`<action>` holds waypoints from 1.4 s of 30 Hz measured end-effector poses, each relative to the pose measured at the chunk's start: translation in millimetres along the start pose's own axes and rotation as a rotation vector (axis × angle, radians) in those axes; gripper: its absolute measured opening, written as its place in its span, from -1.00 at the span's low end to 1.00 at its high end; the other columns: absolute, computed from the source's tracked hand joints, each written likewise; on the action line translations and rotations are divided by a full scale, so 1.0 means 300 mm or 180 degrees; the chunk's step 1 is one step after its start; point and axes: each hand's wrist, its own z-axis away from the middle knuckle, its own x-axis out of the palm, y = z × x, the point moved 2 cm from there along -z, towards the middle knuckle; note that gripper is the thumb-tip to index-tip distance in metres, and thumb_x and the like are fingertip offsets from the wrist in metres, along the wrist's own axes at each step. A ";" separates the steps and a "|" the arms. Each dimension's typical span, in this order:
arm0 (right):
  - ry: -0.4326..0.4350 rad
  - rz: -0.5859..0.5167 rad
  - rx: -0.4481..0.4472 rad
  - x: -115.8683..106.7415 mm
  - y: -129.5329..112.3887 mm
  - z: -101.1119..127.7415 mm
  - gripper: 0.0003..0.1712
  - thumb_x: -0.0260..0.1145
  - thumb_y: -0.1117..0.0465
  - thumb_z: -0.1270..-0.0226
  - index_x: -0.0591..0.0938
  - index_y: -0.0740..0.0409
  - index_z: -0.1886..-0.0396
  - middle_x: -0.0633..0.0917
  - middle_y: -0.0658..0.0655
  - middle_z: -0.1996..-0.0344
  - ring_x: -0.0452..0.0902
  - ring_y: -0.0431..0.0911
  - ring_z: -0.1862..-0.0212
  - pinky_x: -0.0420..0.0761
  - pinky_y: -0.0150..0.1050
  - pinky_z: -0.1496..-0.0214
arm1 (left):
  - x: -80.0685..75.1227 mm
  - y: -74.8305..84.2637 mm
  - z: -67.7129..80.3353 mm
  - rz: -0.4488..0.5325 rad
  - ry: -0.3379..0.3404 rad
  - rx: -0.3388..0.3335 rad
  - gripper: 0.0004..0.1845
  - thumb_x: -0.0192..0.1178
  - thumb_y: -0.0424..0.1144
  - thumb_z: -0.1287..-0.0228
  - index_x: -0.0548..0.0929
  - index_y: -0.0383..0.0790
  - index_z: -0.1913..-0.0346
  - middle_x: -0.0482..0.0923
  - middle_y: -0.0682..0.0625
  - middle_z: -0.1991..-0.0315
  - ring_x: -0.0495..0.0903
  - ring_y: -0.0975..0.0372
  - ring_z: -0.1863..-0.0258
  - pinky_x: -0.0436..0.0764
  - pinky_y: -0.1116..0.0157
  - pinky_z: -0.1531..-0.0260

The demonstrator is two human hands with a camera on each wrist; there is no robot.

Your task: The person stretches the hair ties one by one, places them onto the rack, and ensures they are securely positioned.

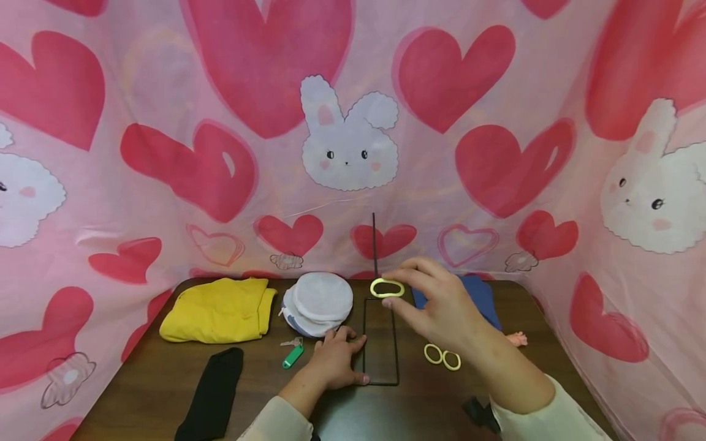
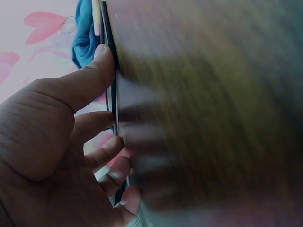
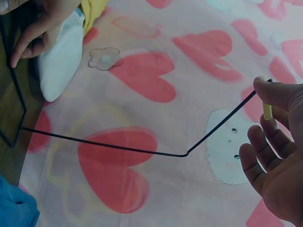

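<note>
The right hand [image 1: 436, 300] pinches a yellow ring [image 3: 267, 111] between thumb and index finger, its other fingers loosely bent, close to the free tip of a black wire stand [image 1: 382, 384]; whether the ring encircles the wire I cannot tell. The left hand [image 1: 334, 361], fingers spread, touches the stand's base, which reaches toward the tabletop's [image 1: 259, 392] far edge, while two more rings [image 1: 443, 356] lie between that base and the right edge.

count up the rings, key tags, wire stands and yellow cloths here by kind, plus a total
Pale yellow oval rings: 3
Green oblong key tag: 1
Black thin-wire stand: 1
Yellow folded cloth: 1
Total: 6
</note>
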 end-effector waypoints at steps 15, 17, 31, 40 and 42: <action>0.0156 -0.0097 0.0353 0.087 0.196 -0.103 -0.67 0.61 0.33 -0.15 0.78 0.15 0.06 0.68 0.04 0.14 0.63 -0.16 0.26 0.68 -0.17 0.18 | -0.004 0.018 0.006 -0.0161 -0.0046 -0.0024 -0.05 0.52 0.31 -0.01 0.51 0.08 -0.49 0.36 -0.03 -0.31 0.34 -0.04 -0.20 0.41 -0.03 0.02; 0.0226 -0.0129 0.0419 0.100 0.223 -0.120 -0.66 0.61 0.34 -0.15 0.78 0.17 0.06 0.69 0.06 0.14 0.65 -0.16 0.27 0.69 -0.17 0.17 | -0.004 0.023 0.006 -0.0166 -0.0048 -0.0013 -0.05 0.52 0.30 -0.01 0.50 0.07 -0.50 0.36 -0.04 -0.31 0.33 -0.05 -0.21 0.41 -0.03 0.01; 0.0412 -0.0318 0.1103 0.199 0.342 -0.210 -0.66 0.54 0.30 -0.23 0.77 0.18 -0.02 0.67 0.18 0.07 0.68 -0.05 0.23 0.68 -0.11 0.12 | -0.005 0.029 0.011 -0.0251 -0.0111 -0.0059 -0.06 0.49 0.32 -0.05 0.48 0.09 -0.51 0.34 -0.04 -0.36 0.30 -0.06 -0.27 0.42 -0.07 -0.03; 0.0410 -0.0501 0.1187 0.212 0.378 -0.215 -0.54 0.51 0.43 -0.20 0.69 0.26 -0.13 0.64 0.26 0.07 0.70 0.02 0.19 0.71 -0.06 0.07 | -0.003 0.022 -0.002 -0.0205 -0.0148 -0.0075 -0.05 0.49 0.32 -0.04 0.48 0.10 -0.51 0.33 -0.05 -0.36 0.30 -0.07 -0.28 0.41 -0.10 -0.06; 0.0400 -0.0562 0.1195 0.205 0.381 -0.196 -0.54 0.48 0.45 -0.20 0.68 0.31 -0.13 0.64 0.29 0.07 0.70 0.04 0.19 0.71 -0.04 0.07 | -0.003 0.022 -0.004 -0.0212 -0.0160 -0.0083 -0.06 0.49 0.32 -0.05 0.48 0.10 -0.51 0.33 -0.05 -0.37 0.30 -0.07 -0.28 0.41 -0.10 -0.06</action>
